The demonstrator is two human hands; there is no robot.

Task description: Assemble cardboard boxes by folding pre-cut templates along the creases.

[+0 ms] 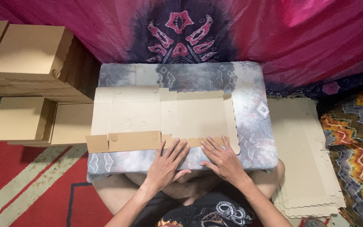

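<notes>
A flat cardboard box blank (164, 115) is spread on a cloth-covered low table (253, 138). Its near folded flap is pressed down by the left hand (167, 164) and right hand (223, 159), fingers spread flat (nothing is pinched). Folded boxes (30, 54) are stacked at left.

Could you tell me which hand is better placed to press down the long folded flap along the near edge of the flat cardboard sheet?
Probably the left hand: its fingers already reach the folded flap. The right hand lies further right, by the scalloped edge.
</notes>
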